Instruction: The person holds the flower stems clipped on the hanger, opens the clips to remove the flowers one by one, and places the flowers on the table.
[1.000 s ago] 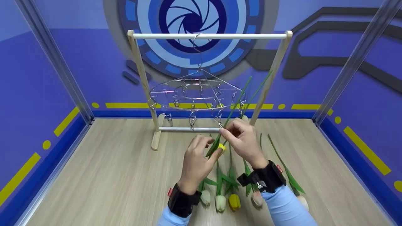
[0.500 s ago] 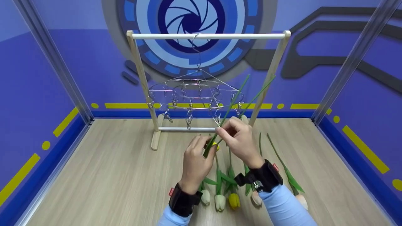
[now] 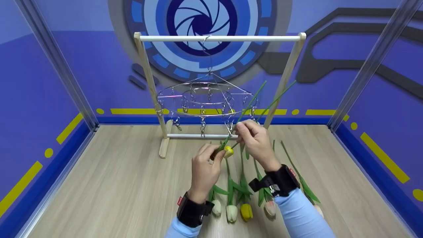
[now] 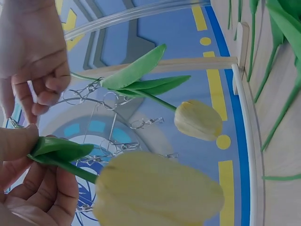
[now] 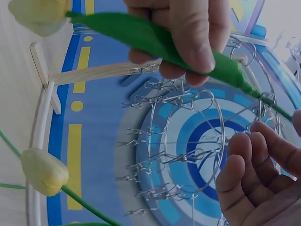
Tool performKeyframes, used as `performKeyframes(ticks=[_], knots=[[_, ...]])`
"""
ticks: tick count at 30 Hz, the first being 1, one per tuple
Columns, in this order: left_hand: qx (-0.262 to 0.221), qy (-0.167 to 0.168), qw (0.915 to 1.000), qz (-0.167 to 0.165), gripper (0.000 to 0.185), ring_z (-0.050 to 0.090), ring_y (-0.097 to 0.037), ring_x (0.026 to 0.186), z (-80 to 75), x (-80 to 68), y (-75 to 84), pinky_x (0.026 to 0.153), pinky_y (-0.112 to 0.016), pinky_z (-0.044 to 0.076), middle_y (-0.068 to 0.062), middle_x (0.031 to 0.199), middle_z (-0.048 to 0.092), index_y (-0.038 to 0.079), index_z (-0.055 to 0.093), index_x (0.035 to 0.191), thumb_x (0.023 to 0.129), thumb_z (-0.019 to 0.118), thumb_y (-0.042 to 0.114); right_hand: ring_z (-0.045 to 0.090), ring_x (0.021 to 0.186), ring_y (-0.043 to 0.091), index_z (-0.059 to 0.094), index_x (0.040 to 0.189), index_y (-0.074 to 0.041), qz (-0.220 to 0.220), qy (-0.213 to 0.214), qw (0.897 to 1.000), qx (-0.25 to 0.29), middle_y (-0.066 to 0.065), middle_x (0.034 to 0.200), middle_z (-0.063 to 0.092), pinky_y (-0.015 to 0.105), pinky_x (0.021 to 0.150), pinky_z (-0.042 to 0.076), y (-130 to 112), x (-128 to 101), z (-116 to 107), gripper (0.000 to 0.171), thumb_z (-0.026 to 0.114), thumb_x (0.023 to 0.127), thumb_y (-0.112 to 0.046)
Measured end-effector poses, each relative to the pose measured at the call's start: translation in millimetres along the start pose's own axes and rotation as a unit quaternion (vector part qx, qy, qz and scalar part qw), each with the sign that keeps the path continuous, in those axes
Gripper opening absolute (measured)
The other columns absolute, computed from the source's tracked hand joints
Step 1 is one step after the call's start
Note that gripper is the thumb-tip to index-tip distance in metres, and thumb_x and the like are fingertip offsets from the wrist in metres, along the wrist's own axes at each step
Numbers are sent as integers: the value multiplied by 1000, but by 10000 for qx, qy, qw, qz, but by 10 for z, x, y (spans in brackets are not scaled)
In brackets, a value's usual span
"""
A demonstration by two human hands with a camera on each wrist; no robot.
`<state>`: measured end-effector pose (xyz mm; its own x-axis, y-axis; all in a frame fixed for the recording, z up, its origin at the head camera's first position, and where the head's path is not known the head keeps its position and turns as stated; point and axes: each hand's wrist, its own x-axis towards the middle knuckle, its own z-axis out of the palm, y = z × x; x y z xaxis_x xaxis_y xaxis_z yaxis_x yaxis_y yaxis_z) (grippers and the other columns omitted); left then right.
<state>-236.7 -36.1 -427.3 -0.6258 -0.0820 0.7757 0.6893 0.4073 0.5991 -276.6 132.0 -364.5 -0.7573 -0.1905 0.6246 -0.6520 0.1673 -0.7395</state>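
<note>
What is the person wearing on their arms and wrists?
Both arms wear light blue sleeves down to the wrists. Each wrist carries a black band: the one behind the left hand is a plain black strap with a small red tag, and the one behind the right hand is a strap with a small red tag and a black camera mount sticking out. The hands are bare.

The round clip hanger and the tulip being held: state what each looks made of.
Round clip hanger: seemingly bare metal wire, thin and shiny, with glinting clips. Held tulip: likely artificial, plastic or fabric; smooth, matte pale-yellow bud and evenly green leaves. The left hand grips its stem; the right hand pinches near a clip.
</note>
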Motion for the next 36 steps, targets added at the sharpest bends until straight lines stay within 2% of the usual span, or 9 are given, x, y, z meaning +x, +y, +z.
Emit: performKeyframes(ticks=[5, 9, 12, 15, 18, 22, 31, 36], knots=[[-287, -52, 9995, -113, 7, 60, -13, 68, -15, 11, 20, 61, -26, 52, -3, 81, 67, 3, 75, 94, 90, 78, 8, 66, 70, 17, 64, 108, 12, 835, 51, 9938, 739, 15, 92, 67, 31, 63, 56, 42, 53, -32, 31, 40, 112, -8], [-576, -230, 9974, -373, 8, 61, -14, 70, -35, 24, 28, 64, -26, 52, -3, 81, 68, 4, 76, 96, 93, 76, 12, 68, 76, 18, 61, 123, 11, 1358, -58, 9796, 1481, 17, 99, 67, 33, 65, 57, 42, 110, -29, 30, 42, 111, -9], [-803, -383, 9934, -719, 7, 63, -14, 73, -56, 30, 39, 67, -26, 52, -3, 83, 69, 5, 76, 97, 93, 76, 11, 66, 79, 18, 60, 126, 11, 1551, -226, 9689, 1915, 16, 105, 69, 31, 67, 57, 31, 147, -5, 29, 45, 110, -7], [-965, -479, 9894, -969, 9, 65, -14, 74, -69, 30, 44, 68, -25, 52, -3, 84, 70, 6, 77, 97, 94, 76, 13, 66, 80, 17, 62, 124, 8, 1689, -354, 9634, 2050, 13, 109, 70, 30, 70, 57, 26, 166, 28, 25, 48, 109, -7], [-1037, -519, 9870, -1118, 11, 65, -14, 74, -71, 26, 35, 68, -25, 52, -3, 86, 71, 6, 77, 97, 94, 76, 16, 66, 77, 17, 64, 122, 4, 1778, -412, 9609, 2085, 11, 105, 70, 30, 71, 57, 38, 175, 51, 22, 50, 108, -8], [-1000, -533, 9865, -1181, 11, 65, -14, 76, -65, 23, 13, 70, -25, 51, -3, 88, 72, 7, 77, 98, 94, 76, 17, 63, 74, 17, 65, 117, 3, 1769, -417, 9596, 2146, 9, 98, 67, 29, 70, 57, 65, 195, 60, 18, 55, 106, -7], [-931, -620, 9852, -1299, 8, 66, -16, 79, -45, 15, 10, 72, -26, 53, -4, 91, 71, 7, 77, 101, 96, 73, 13, 61, 75, 16, 67, 117, 1, 1904, -607, 9540, 2234, 10, 103, 64, 29, 69, 56, 78, 212, 36, 18, 56, 104, -5], [-952, -499, 9861, -1269, 9, 66, -18, 78, -37, 8, 5, 72, -26, 52, -5, 91, 72, 4, 76, 102, 97, 72, 10, 63, 75, 14, 65, 113, 1, 1819, -623, 9516, 2397, 11, 105, 65, 28, 69, 57, 108, 201, 11, 14, 55, 104, -2]])
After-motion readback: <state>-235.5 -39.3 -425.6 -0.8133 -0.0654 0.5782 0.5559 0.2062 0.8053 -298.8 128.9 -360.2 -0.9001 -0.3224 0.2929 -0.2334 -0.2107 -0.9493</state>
